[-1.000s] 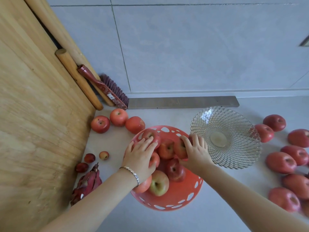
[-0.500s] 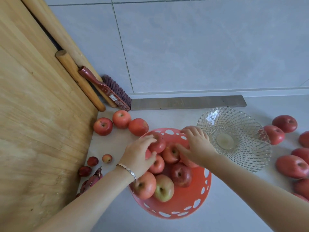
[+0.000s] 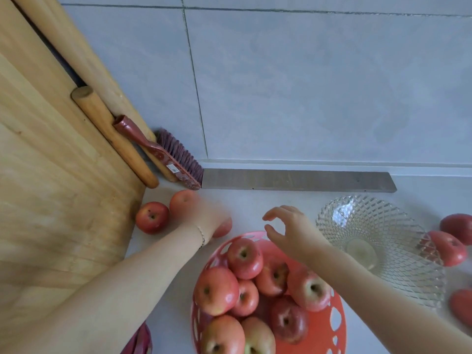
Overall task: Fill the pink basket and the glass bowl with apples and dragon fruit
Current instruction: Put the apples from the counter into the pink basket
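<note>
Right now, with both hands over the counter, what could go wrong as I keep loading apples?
The pink basket is heaped with apples, so another one may roll off. The glass bowl stands empty right beside your right hand; a quick swing could knock it. Your left hand is blurred among loose apples by the wooden board and might send one rolling.
</note>
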{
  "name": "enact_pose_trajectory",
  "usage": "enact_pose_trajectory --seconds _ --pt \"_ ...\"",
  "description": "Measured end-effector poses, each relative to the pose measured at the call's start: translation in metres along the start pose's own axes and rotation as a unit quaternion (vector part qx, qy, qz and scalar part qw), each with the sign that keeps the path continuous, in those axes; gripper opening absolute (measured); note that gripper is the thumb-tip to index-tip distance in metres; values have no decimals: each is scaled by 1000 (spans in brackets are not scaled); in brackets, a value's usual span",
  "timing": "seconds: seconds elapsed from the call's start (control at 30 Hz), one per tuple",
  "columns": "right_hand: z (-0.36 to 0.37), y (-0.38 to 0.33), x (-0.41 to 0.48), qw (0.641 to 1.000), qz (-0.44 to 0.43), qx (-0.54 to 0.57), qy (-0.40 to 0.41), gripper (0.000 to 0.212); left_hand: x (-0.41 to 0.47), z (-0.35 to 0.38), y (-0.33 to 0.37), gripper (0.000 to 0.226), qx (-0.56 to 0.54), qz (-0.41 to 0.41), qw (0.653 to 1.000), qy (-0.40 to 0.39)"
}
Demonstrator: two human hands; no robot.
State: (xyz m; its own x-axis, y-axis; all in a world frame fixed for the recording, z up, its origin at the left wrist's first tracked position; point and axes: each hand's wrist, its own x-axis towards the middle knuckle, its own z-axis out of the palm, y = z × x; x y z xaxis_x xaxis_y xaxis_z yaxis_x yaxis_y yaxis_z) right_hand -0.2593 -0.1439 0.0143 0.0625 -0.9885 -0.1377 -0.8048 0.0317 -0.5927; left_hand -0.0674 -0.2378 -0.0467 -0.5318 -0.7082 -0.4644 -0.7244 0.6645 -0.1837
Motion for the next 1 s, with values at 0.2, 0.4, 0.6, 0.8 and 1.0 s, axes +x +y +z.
enact_pose_trajectory --seconds 0.2,0.4,0.6,0.8,1.0 --pt "-21 24 -36 1000 26 8 -2 21 -23 -13 6 81 -222 -96 955 169" --pt "-14 44 -82 997 32 -56 -48 50 -69 -65 45 76 -451 60 829 325" --pt "8 50 -102 984 50 -161 -50 72 -74 -65 111 72 -302 201 911 194" --pt "21 51 -110 995 78 -62 30 79 -56 -54 114 70 -200 213 949 120" --pt "25 54 -110 992 78 -100 21 77 -53 -55 117 64 -218 152 958 105"
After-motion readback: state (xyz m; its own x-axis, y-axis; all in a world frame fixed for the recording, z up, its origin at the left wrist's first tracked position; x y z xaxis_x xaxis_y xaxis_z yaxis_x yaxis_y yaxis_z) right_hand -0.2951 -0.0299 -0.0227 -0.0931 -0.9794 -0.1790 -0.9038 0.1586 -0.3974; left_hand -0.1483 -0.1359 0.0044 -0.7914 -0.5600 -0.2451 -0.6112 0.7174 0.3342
